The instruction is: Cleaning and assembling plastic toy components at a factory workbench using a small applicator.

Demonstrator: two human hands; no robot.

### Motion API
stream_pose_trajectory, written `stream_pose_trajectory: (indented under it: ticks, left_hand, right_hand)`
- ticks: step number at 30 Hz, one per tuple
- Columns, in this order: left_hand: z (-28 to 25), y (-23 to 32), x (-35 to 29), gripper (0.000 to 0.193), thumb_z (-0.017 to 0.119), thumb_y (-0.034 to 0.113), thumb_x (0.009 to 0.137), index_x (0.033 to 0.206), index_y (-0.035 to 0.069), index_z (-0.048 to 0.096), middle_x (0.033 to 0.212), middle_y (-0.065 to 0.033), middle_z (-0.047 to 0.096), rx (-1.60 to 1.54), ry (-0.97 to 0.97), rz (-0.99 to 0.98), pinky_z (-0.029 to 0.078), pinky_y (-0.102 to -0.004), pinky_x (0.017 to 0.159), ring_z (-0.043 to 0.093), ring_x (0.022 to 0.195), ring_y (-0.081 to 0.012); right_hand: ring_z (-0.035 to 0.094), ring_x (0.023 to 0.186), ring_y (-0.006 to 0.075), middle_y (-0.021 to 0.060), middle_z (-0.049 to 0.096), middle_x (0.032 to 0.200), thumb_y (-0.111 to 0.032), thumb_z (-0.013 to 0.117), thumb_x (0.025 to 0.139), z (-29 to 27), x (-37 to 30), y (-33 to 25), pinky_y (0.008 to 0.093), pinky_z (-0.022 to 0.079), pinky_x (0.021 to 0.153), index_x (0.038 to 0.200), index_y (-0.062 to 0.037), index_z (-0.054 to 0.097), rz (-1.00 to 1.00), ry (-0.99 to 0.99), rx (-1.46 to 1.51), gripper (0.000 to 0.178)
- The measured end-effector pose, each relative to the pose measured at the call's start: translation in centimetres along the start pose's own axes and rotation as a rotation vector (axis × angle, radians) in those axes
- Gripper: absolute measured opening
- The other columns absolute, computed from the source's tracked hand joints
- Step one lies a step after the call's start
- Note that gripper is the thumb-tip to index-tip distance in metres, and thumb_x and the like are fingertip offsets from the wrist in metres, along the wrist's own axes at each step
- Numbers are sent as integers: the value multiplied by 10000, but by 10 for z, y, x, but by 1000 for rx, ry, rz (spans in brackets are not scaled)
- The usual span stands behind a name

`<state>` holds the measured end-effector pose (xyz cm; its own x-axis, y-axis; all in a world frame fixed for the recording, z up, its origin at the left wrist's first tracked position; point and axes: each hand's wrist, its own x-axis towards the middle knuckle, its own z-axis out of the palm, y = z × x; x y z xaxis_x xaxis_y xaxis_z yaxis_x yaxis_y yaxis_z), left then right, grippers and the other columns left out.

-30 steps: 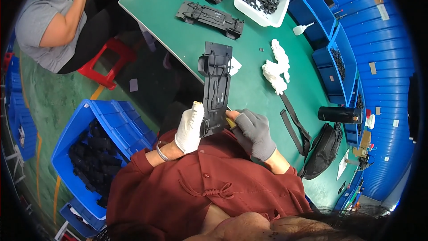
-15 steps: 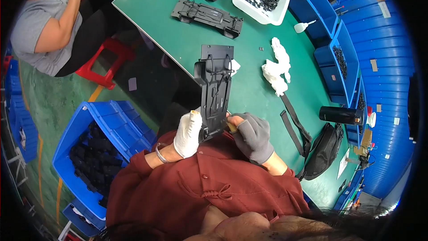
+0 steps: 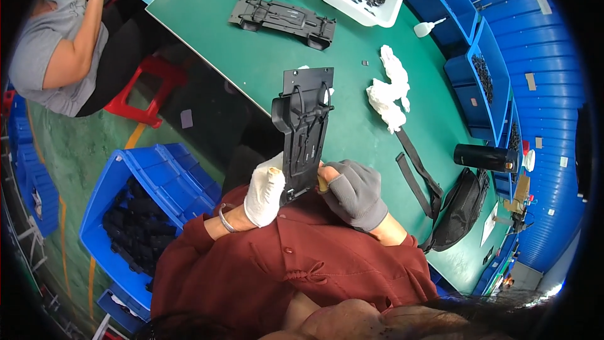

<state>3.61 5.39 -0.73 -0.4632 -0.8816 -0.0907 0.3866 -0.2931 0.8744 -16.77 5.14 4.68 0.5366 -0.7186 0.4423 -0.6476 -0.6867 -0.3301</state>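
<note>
Upright in front of my chest is a long black moulded plastic panel (image 3: 305,135) with ribs and raised brackets. My left hand (image 3: 263,194), in a white glove, grips its lower left edge; the fingers behind it are hidden. My right hand (image 3: 357,195) wears a grey glove with bare fingertips showing. Its fingers are curled in, with thumb and fingertips against the panel's lower right edge. Something small and yellowish shows under that thumb, too hidden to name. A similar black panel (image 3: 283,20) lies farther off on the green table (image 3: 236,56).
A white tub (image 3: 391,16) holds small black pieces. Beyond the crumpled white cloth gloves (image 3: 388,91) stand blue bins (image 3: 469,82). A black bag (image 3: 459,211) and a bottle (image 3: 484,158) lie right. At left are a blue crate (image 3: 170,179), a red stool (image 3: 148,94) and a seated person (image 3: 60,50).
The panel has tilted slightly, its far end leaning a little to the right. Both hands keep their places on it. The whole view has shifted slightly.
</note>
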Motion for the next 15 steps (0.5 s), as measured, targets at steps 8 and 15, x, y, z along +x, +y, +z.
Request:
stream_pose_trajectory:
  ticks: [8, 15]
  left_hand:
    - [-1, -2, -1, 859, 308, 709, 1025, 1281, -53, 614, 1156, -109, 702, -64, 13, -21, 536, -290, 887, 674, 1041, -166]
    - [-2, 1, -4, 880, 332, 726, 1002, 1311, -53, 603, 1186, -122, 699, -24, -1, -53, 547, -324, 926, 683, 1068, -183]
  right_hand:
    - [589, 619, 229, 82, 609, 824, 14, 752, 720, -6, 7, -2, 347, 483, 516, 1018, -6, 582, 24, -72, 46, 343]
    - [589, 625, 234, 79, 587, 810, -19, 763, 689, -4, 6, -2, 354, 485, 524, 998, -15, 583, 6, -93, 25, 358]
